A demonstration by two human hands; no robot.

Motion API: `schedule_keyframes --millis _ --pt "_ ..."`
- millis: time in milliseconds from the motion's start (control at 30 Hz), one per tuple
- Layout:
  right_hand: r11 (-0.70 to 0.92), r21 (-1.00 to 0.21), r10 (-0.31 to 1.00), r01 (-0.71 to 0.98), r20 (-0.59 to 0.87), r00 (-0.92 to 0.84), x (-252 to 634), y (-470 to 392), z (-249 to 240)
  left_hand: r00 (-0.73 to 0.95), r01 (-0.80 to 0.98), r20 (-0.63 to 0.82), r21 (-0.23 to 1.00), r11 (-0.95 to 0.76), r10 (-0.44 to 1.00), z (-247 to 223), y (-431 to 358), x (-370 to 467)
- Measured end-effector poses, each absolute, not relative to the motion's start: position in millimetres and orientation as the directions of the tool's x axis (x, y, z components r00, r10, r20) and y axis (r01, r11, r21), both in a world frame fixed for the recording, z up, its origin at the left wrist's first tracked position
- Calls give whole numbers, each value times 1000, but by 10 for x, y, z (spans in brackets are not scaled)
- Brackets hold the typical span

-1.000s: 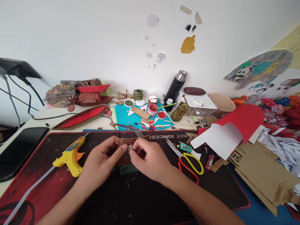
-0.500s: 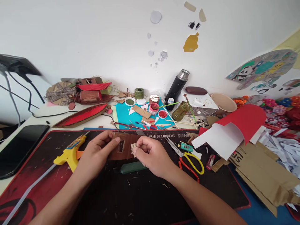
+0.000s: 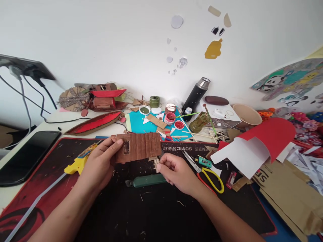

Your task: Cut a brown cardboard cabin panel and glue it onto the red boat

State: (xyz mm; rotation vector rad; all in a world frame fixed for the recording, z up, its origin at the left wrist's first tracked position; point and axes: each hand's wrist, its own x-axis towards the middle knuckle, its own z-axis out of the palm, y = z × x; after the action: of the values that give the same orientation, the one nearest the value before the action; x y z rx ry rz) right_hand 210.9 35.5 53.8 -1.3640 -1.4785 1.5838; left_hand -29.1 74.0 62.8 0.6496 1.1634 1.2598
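brown corrugated panel [image 3: 143, 146] front and centre, folks, up in the left hand [image 3: 103, 158] over the dark mat [image 3: 131, 215], ridged face on show! widest of all is the pale counter [image 3: 54, 121], with that red-edged mat spread across it and bits of debris scattered over the black. next in size, a blue sheet [image 3: 136, 126] under the paint pots at the back, then a red-lined boat hull [image 3: 96, 122] lying to its left, and a black phone [image 3: 27, 158] flat on the counter at far left. yellow glue gun [image 3: 75, 164] now, partly hidden behind the left arm. on to the hands: the left grip is pinched firmly on the panel's left end, thumb on top, right beside a small cut window [image 3: 127, 147]. scissors [image 3: 213, 179] with yellow and red handles lie just past the right hand [image 3: 178, 171], and a green cutter [image 3: 148, 180] rests below the panel. smallest of the lot, a pale ridged scrap [image 3: 156, 164], nipped in the right grip's fingertips, just under the panel's lower right corner
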Motion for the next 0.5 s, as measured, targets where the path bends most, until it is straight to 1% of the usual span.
schedule_keyframes --millis 67,133,200,267,300,367,500 --pt "-144 -918 922 370 -260 -286 2142 357 521 -96 -395 -319 882 258 943 628 750 -296" --pt "-75 -878 943 473 -217 -253 2154 378 513 -86 -412 -338 869 275 937 623 755 -295" --pt "-26 -844 958 536 -175 -229 2155 413 501 -84 -431 -354 856 286 931 612 758 -293" --pt "4 -827 968 561 -137 -210 2154 453 482 -83 -446 -364 846 292 928 601 758 -292" --pt "3 -834 972 551 -128 -198 2155 472 471 -79 -452 -369 841 297 926 597 756 -290" --pt "-38 -878 976 477 -136 -171 2153 509 454 -63 -462 -379 831 310 923 593 751 -284" --pt "-166 -960 970 225 -200 -137 2125 577 468 -22 -483 -386 812 328 922 604 742 -259"
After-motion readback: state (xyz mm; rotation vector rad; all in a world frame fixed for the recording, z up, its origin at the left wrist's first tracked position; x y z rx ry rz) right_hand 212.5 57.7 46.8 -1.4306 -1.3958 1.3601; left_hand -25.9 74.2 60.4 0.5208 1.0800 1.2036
